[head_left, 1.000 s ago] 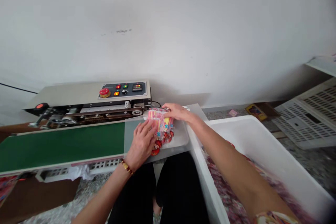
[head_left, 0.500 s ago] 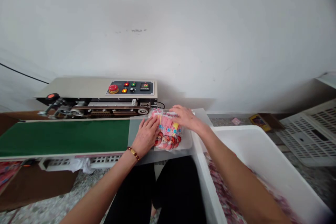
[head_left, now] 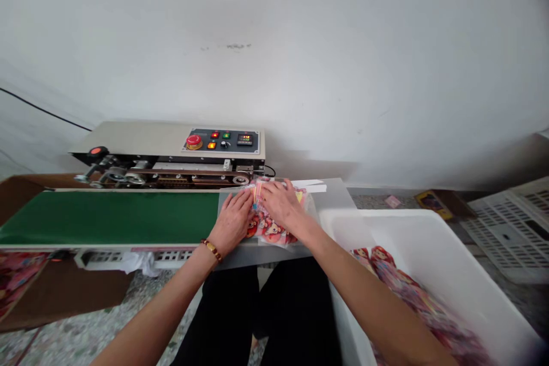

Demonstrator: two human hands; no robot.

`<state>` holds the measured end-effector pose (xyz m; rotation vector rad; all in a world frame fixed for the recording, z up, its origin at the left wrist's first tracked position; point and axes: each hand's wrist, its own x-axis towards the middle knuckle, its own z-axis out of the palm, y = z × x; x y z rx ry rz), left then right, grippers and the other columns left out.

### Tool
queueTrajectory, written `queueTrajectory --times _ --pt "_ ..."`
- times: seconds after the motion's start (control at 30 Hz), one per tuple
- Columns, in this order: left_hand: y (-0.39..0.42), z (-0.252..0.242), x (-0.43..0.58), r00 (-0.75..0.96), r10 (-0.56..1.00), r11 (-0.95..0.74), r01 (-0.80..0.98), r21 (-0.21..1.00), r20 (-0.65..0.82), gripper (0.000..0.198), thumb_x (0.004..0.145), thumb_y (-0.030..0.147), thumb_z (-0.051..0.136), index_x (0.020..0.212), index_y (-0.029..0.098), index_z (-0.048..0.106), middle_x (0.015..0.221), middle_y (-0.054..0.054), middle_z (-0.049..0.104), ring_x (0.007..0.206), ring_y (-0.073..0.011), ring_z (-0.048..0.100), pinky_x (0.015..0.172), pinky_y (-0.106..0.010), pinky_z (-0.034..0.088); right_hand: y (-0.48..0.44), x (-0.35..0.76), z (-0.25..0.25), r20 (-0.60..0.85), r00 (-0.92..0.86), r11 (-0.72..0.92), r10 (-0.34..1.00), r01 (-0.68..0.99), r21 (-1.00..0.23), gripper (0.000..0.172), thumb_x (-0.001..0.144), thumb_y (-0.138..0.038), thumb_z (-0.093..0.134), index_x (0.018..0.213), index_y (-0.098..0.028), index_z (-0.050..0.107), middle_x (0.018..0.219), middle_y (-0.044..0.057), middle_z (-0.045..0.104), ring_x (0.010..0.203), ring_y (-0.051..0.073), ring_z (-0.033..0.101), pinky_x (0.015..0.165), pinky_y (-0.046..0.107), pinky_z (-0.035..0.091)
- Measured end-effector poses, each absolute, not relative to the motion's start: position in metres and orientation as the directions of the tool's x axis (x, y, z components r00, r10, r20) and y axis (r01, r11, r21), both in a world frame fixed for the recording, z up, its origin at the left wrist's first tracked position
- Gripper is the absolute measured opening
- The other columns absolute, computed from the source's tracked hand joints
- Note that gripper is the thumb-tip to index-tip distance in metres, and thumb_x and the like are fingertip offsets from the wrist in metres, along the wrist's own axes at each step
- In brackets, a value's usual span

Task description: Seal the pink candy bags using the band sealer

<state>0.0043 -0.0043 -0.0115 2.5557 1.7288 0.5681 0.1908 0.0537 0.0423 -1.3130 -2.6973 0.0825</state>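
Note:
A clear plastic bag of pink and red printed packets point(head_left: 272, 231) lies flat on a translucent sheet point(head_left: 338, 200), at the right end of a green conveyor belt point(head_left: 128, 217). My left hand point(head_left: 235, 218) rests over the bag's left edge, its fingers stretched out and close together. Across the upper middle of the bag lies my right hand point(head_left: 281, 203), fingers extended and pressing on the packets. Neither hand is wrapped round the bag. The bag's upper end is near the intake of a band sealing machine point(head_left: 150, 137) and is partly hidden by my fingers.
The sealer's control panel point(head_left: 223, 141) is lit. To the right stands a white tub point(head_left: 407, 223) with loose packets point(head_left: 412, 291). White strips point(head_left: 315, 186) lie beside the bag. A cardboard box point(head_left: 81, 300) sits below the belt; a plastic crate point(head_left: 510, 234) stands far right.
My right hand has moved from the bag's upper right corner left and down onto its middle. White strips now show beside the bag. The whole view has shifted slightly.

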Motion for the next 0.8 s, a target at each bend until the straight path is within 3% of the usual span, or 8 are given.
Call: queueTrajectory --times 0.33,0.5,0.6,0.7,0.8 --pt "0.005 -0.010 0.008 0.484 0.827 -0.540 0.825 0.165 0.286 0.046 0.103 0.025 0.039 0.146 0.011 0.048 0.152 -0.017 0.052 0.147 -0.0261 0.042 0.124 -0.051 0.031 0.043 0.216 0.039 0.045 -0.613 0.614 0.789 0.786 -0.073 0.030 0.102 -0.019 0.045 0.101 -0.017 0.076 0.119 0.012 0.071 0.114 0.027 0.061 0.118 0.051 0.028" --pt "0.011 -0.008 0.007 0.474 0.840 -0.523 0.836 0.163 0.264 0.046 0.103 0.024 0.038 0.146 0.012 0.048 0.153 -0.017 0.050 0.147 -0.0267 0.041 0.125 -0.052 0.030 0.041 0.219 0.036 0.075 -0.606 0.610 0.792 0.789 -0.072 0.026 0.102 -0.021 0.047 0.105 -0.018 0.073 0.117 0.011 0.071 0.114 0.025 0.061 0.118 0.051 0.028" --pt "0.008 -0.009 0.005 0.436 0.862 -0.486 0.856 0.178 0.258 0.047 0.103 0.025 0.037 0.147 0.011 0.047 0.155 -0.017 0.047 0.148 -0.0279 0.041 0.124 -0.053 0.031 0.039 0.217 0.040 0.090 -0.591 0.597 0.802 0.800 -0.061 0.027 0.104 -0.025 0.047 0.117 -0.018 0.069 0.117 0.011 0.071 0.112 0.025 0.062 0.117 0.050 0.029" --pt "0.005 -0.011 -0.001 0.401 0.881 -0.451 0.871 0.196 0.249 0.048 0.103 0.026 0.036 0.148 0.011 0.045 0.156 -0.017 0.046 0.148 -0.0282 0.040 0.122 -0.053 0.033 0.039 0.209 0.046 0.077 -0.552 0.555 0.831 0.831 -0.039 0.032 0.104 -0.032 0.049 0.129 -0.018 0.063 0.127 0.013 0.067 0.111 0.028 0.062 0.113 0.053 0.032" --pt "0.004 -0.013 -0.015 0.381 0.893 -0.431 0.877 0.212 0.239 0.048 0.103 0.027 0.036 0.149 0.013 0.045 0.156 -0.017 0.046 0.147 -0.0277 0.042 0.122 -0.054 0.033 0.040 0.199 0.050 0.084 -0.564 0.566 0.822 0.824 -0.002 0.031 0.103 -0.037 0.053 0.124 -0.019 0.066 0.136 0.014 0.062 0.113 0.029 0.060 0.114 0.059 0.029"
